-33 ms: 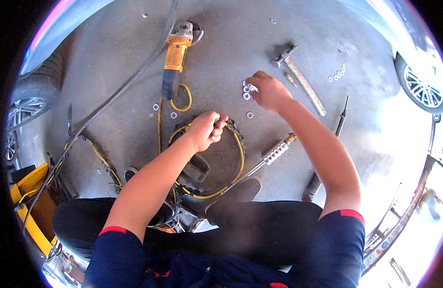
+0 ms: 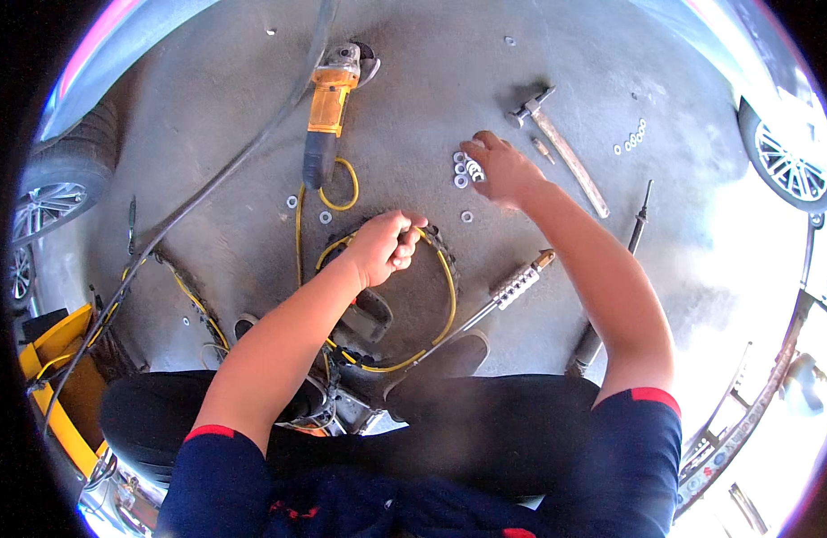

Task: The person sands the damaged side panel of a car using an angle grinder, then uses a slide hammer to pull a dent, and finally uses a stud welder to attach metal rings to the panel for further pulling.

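My right hand (image 2: 503, 170) reaches down to a small cluster of metal washers (image 2: 460, 181) on the grey floor. Its fingers curve over the nearest washers, thumb apart from them; the fingertips are partly hidden. Left of it, my left hand (image 2: 384, 246) is closed in a loose fist above a loop of yellow cable (image 2: 452, 296). Whatever lies inside that fist is hidden. One loose washer (image 2: 467, 216) rests on the floor between the two hands.
A yellow angle grinder (image 2: 330, 108) lies ahead. To the right are a hammer (image 2: 566, 148), a row of washers (image 2: 632, 140) and a long dark tool (image 2: 636, 229). A metal rod tool with a ribbed sleeve (image 2: 515, 285) lies nearer. Car wheels (image 2: 786, 161) stand at the sides.
The fingers of my right hand have shifted slightly, and more of the washers beneath them shows. My left hand stays in place, still closed.
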### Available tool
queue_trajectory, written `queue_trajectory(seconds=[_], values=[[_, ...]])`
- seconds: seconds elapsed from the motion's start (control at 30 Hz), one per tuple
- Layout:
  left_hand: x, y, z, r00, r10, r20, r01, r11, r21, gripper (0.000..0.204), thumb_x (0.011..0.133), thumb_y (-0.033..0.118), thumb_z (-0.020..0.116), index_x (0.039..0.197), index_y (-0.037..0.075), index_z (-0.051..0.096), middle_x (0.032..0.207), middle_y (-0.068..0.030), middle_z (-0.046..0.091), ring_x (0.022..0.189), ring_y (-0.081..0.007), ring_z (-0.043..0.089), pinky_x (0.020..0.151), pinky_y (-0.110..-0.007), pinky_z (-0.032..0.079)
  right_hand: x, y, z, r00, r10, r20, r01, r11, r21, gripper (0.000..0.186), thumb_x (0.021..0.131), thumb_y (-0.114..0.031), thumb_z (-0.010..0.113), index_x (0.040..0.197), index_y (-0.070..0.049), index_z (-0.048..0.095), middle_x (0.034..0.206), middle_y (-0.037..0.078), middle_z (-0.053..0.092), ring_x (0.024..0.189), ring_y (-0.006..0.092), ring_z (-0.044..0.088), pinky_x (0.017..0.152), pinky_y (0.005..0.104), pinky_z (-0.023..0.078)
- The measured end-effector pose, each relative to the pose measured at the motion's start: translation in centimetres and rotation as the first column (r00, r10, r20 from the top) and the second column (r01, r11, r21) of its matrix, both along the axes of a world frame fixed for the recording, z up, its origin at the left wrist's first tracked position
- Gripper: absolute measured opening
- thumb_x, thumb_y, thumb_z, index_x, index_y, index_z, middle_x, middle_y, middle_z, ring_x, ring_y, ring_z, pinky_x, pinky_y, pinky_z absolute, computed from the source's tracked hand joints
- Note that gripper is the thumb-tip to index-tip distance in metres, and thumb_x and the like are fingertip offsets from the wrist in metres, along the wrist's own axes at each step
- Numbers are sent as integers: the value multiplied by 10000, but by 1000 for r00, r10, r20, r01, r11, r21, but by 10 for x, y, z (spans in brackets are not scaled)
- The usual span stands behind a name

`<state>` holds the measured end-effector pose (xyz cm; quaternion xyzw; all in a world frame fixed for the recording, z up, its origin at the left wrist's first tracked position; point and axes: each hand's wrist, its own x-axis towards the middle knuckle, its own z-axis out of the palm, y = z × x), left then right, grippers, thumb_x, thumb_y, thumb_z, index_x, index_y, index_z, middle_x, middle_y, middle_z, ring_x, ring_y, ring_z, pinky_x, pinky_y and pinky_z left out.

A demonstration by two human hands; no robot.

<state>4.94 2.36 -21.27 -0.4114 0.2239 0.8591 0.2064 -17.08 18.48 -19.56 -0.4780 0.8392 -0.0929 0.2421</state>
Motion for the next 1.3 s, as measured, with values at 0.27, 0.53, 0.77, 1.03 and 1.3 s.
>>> queue_trajectory(seconds=[0.27,0.53,0.77,1.03,1.3], values=[[25,-1,2,997,-67,-37,60,984,-170,163,985,129,497,1080,58,609,1008,-84,645,856,-185,602,791,-355,535,-7,10,-38,971,225,-78,-226,974,0,509,846,-176,744,1332,-164,594,1344,105,522,1273,327,517,1004,437,527],[14,9,-3,998,62,-17,-63,995,-76,216,995,180,511,1089,36,642,1040,-107,661,900,-217,637,863,-405,558,-14,7,-35,987,-5,159,5,1000,-2,314,833,-155,740,1124,-101,634,1149,141,590,1087,386,623,895,466,538],[-14,15,-8,996,89,-25,-89,996,5,325,1005,191,462,1197,-33,599,1099,-134,659,1024,-279,656,975,-420,537,-3,5,-15,947,-165,276,119,977,178,337,821,-216,787,1090,-78,637,1011,149,691,986,349,680,842,438,545],[-19,15,-12,988,148,-51,-136,973,188,250,1002,229,490,1102,36,614,1022,-100,651,901,-234,653,861,-384,571,60,-25,35,844,13,536,40,995,-87,373,818,-321,791,1053,-59,667,971,151,699,894,319,695,814,410,554],[4,-8,-8,993,120,24,-120,993,4,214,982,237,532,984,45,629,890,-82,645,706,-166,572,623,-300,479,27,6,-32,996,-60,71,57,997,48,314,872,-250,714,1145,-106,658,1116,162,614,1076,381,637,905,474,550]])
